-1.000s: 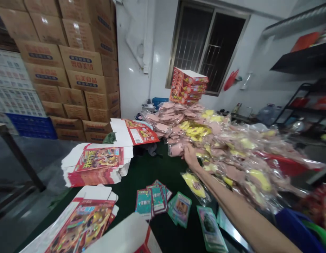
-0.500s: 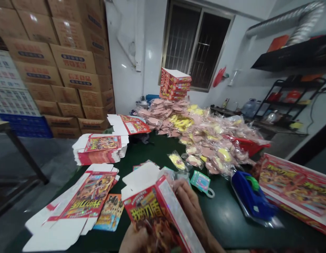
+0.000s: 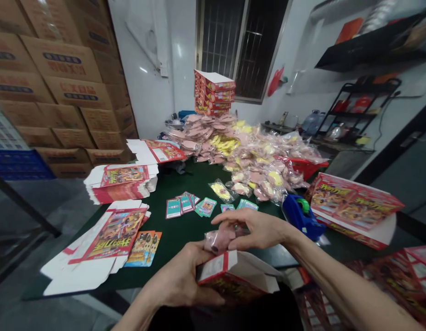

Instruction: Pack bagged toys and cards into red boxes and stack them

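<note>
Brown cartons [image 3: 71,64] stand stacked at far left, and a dark window [image 3: 245,46] sits in the far wall, beyond the green surface [image 3: 174,186] I am working from afar. My left grip [image 3: 183,276] is wrapped around the left end of a red box [image 3: 240,280], thumb across its printed face; white flaps [image 3: 254,265] stick out toward the right. My right grip [image 3: 259,227] is curled nearly closed on a pink packet [image 3: 219,240] in clear wrap, just by the box's far edge; whether the two touch, I cannot tell. I would keep the left hold firm but light, since thin card probably creases easily, and pinch the packet by its solid middle, as the wrap looks slippery. Loose flaps could snag the plastic, so I would keep them spread clear. Just beyond lie cards [image 3: 173,209]; farther, a heap of wrapped pieces [image 3: 226,145]. Right sits a blue tape dispenser [image 3: 304,223]; left, flattened boxes [image 3: 112,234].
</note>
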`<act>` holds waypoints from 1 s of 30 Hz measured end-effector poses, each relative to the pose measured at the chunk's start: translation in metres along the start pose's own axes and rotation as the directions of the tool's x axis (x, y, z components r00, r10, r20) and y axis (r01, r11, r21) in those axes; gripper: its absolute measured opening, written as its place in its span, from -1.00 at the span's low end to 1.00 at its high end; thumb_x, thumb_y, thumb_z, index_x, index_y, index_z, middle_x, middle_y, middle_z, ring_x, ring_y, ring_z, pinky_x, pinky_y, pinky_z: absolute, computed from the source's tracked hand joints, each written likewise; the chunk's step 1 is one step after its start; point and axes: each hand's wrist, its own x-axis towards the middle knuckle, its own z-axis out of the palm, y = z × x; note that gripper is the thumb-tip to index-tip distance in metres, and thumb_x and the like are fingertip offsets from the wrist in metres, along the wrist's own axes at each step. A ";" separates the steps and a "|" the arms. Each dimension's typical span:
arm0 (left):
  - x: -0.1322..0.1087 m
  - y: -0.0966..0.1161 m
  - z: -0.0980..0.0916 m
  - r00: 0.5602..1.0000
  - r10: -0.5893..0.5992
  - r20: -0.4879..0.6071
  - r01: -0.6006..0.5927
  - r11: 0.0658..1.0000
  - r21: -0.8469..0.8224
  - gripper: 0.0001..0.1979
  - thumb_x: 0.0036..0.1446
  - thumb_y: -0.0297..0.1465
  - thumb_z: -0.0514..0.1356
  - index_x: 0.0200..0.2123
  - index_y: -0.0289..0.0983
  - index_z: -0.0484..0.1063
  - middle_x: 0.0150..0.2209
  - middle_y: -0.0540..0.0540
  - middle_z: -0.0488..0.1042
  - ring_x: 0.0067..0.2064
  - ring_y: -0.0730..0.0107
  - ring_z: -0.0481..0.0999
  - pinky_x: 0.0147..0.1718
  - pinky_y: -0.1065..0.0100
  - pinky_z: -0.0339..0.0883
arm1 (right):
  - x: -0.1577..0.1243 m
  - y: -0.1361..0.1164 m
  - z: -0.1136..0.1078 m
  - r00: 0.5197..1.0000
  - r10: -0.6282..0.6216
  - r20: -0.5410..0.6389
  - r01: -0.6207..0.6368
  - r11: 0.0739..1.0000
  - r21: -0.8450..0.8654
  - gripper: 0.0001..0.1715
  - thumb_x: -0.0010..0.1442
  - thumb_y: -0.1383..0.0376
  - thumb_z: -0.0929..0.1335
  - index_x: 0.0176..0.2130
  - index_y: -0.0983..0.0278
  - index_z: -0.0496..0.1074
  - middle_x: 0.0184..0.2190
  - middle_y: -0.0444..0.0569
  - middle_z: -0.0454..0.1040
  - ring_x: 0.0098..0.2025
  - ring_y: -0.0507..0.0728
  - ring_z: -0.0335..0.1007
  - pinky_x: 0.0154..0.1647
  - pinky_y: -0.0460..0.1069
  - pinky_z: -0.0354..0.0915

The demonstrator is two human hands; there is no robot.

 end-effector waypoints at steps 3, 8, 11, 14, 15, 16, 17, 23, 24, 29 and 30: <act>0.002 -0.002 0.003 1.000 0.009 0.003 -0.009 1.000 -0.014 -0.72 -0.17 -0.33 0.37 -0.31 -0.28 0.55 -0.21 -0.07 0.52 -0.19 0.26 0.46 -0.21 0.35 0.35 | 0.007 -0.005 0.005 1.000 -0.010 0.027 0.010 1.000 -0.015 -0.58 0.04 0.30 0.41 -0.06 0.30 0.44 -0.33 -0.07 0.50 -0.33 0.03 0.39 -0.33 -0.09 0.28; -0.012 -0.014 -0.005 0.985 -0.047 -0.168 0.014 0.981 -0.193 -0.62 -0.24 -0.30 0.42 -0.26 -0.26 0.57 -0.16 -0.15 0.54 -0.01 0.09 0.43 -0.02 0.19 0.29 | -0.009 0.011 -0.009 0.909 -0.004 -0.416 0.013 1.000 0.017 -0.78 0.13 0.22 0.36 -0.25 0.25 0.55 -0.41 -0.09 0.54 -0.42 0.05 0.42 -0.45 -0.08 0.31; -0.019 -0.024 -0.009 0.950 -0.195 -0.243 0.073 0.897 -0.436 -0.60 -0.18 -0.33 0.39 -0.19 -0.29 0.55 -0.29 -0.15 0.60 -0.26 0.19 0.56 -0.26 0.27 0.41 | -0.039 0.012 -0.028 0.529 -0.015 -0.848 0.155 0.985 0.079 -0.84 0.06 0.22 0.42 -0.30 0.21 0.53 -0.36 -0.09 0.54 -0.48 0.02 0.40 -0.52 -0.08 0.32; -0.015 -0.027 -0.009 0.926 -0.254 -0.278 0.088 0.863 -0.497 -0.66 -0.20 -0.38 0.39 -0.26 -0.33 0.56 -0.35 -0.12 0.62 -0.38 0.28 0.56 -0.38 0.37 0.40 | -0.064 0.002 -0.029 0.303 0.009 -0.953 0.370 0.920 0.127 -0.85 -0.01 0.23 0.47 -0.35 0.19 0.53 -0.43 -0.07 0.53 -0.56 0.01 0.38 -0.57 -0.09 0.31; -0.012 -0.027 -0.008 0.929 -0.256 -0.269 0.094 0.863 -0.497 -0.67 -0.22 -0.39 0.40 -0.27 -0.33 0.57 -0.37 -0.11 0.62 -0.39 0.31 0.56 -0.41 0.40 0.38 | -0.068 -0.002 -0.023 0.327 0.004 -0.945 0.401 0.905 0.143 -0.85 -0.02 0.23 0.48 -0.36 0.19 0.53 -0.47 -0.07 0.53 -0.57 0.01 0.39 -0.58 -0.10 0.32; -0.009 -0.025 -0.007 0.934 -0.253 -0.251 0.102 0.864 -0.493 -0.67 -0.23 -0.40 0.41 -0.29 -0.33 0.57 -0.39 -0.10 0.62 -0.41 0.33 0.55 -0.44 0.43 0.36 | -0.069 -0.006 -0.016 0.383 -0.011 -0.924 0.410 0.898 0.159 -0.84 -0.03 0.23 0.49 -0.36 0.18 0.53 -0.51 -0.07 0.52 -0.57 0.02 0.41 -0.57 -0.10 0.33; -0.007 -0.024 -0.006 0.940 -0.252 -0.230 0.113 0.866 -0.487 -0.68 -0.24 -0.41 0.41 -0.31 -0.32 0.57 -0.40 -0.09 0.61 -0.43 0.36 0.54 -0.46 0.45 0.34 | -0.068 -0.008 -0.008 0.442 -0.026 -0.897 0.402 0.899 0.172 -0.84 -0.03 0.24 0.49 -0.35 0.18 0.53 -0.54 -0.07 0.52 -0.57 0.03 0.42 -0.57 -0.10 0.35; -0.004 -0.020 0.001 0.977 -0.193 -0.086 0.121 0.843 -0.524 -0.60 -0.26 -0.45 0.42 -0.24 -0.31 0.56 -0.34 -0.10 0.61 -0.39 0.34 0.54 -0.41 0.42 0.35 | -0.051 -0.003 0.019 0.271 -0.119 -0.955 0.274 0.961 -0.042 -0.81 0.01 0.25 0.47 -0.27 0.15 0.51 -0.45 -0.14 0.56 -0.48 0.03 0.47 -0.45 -0.10 0.41; -0.005 -0.019 0.001 0.983 -0.167 -0.071 0.102 0.834 -0.542 -0.59 -0.26 -0.45 0.42 -0.22 -0.31 0.56 -0.33 -0.12 0.61 -0.37 0.33 0.54 -0.39 0.41 0.35 | -0.051 -0.003 0.021 0.221 -0.166 -0.961 0.211 0.970 -0.119 -0.81 0.03 0.26 0.46 -0.26 0.13 0.51 -0.42 -0.15 0.57 -0.44 0.03 0.48 -0.41 -0.10 0.42; -0.004 -0.012 0.000 0.998 -0.062 -0.031 0.029 0.786 -0.618 -0.56 -0.23 -0.43 0.41 -0.17 -0.33 0.54 -0.28 -0.15 0.60 -0.27 0.23 0.56 -0.29 0.36 0.37 | -0.057 -0.013 0.032 0.167 -0.457 -0.874 -0.122 0.870 -0.478 -0.65 0.10 0.41 0.40 -0.15 0.03 0.48 -0.27 -0.19 0.57 -0.28 0.08 0.50 -0.21 -0.05 0.41; -0.003 -0.012 -0.001 0.998 -0.057 -0.036 0.022 0.782 -0.623 -0.57 -0.23 -0.42 0.41 -0.17 -0.33 0.54 -0.28 -0.15 0.60 -0.28 0.23 0.56 -0.29 0.35 0.37 | -0.057 -0.015 0.033 0.200 -0.481 -0.854 -0.124 0.852 -0.509 -0.65 0.11 0.42 0.38 -0.13 0.02 0.47 -0.25 -0.18 0.56 -0.26 0.09 0.50 -0.20 -0.04 0.41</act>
